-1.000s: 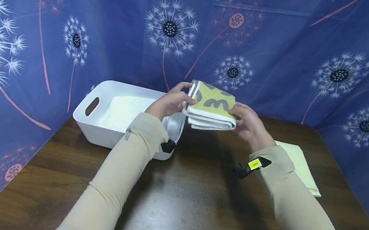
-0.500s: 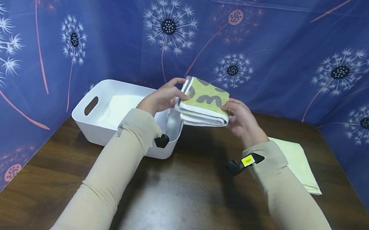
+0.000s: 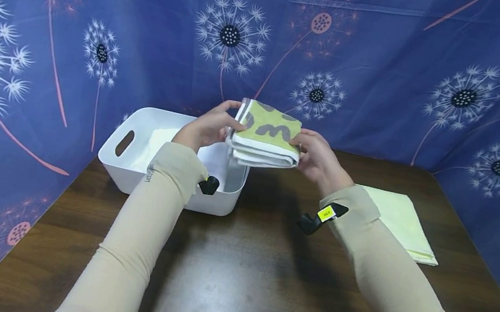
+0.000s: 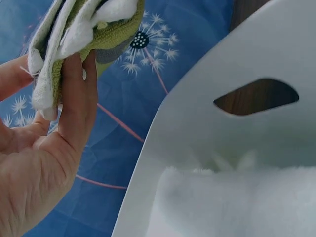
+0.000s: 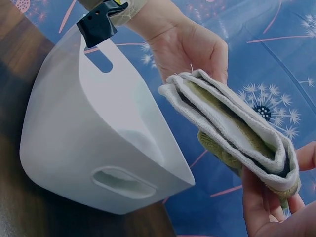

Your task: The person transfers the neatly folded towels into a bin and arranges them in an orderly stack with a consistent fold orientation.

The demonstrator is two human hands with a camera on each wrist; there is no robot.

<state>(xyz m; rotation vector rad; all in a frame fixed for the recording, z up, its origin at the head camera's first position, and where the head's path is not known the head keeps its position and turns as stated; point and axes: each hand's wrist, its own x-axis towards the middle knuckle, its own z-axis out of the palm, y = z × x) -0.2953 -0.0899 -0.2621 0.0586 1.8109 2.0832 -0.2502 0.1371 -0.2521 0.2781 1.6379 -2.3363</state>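
A folded towel (image 3: 267, 136), yellow-green with grey shapes and white edges, is held up level between both hands. My left hand (image 3: 208, 126) grips its left side, thumb on top and fingers beneath. At the opposite side my right hand (image 3: 320, 159) pinches the towel in the same way. The stacked folds of the towel (image 5: 232, 128) show edge-on in the right wrist view. Beneath and to the left stands a white basket (image 3: 165, 194) with oval handle holes; the towel overlaps its right rim in the head view. Inside the basket lies a white fluffy cloth (image 4: 237, 202).
A pale yellow folded cloth (image 3: 399, 220) lies flat at the right of the brown wooden table (image 3: 231, 273). Behind the table hangs a blue curtain (image 3: 152, 26) with a dandelion print, close to the basket's far side.
Both hands have carried the folded towel leftward, from right of the basket to over its right rim. The grip on it is the same. The basket and yellow cloth have stayed put.
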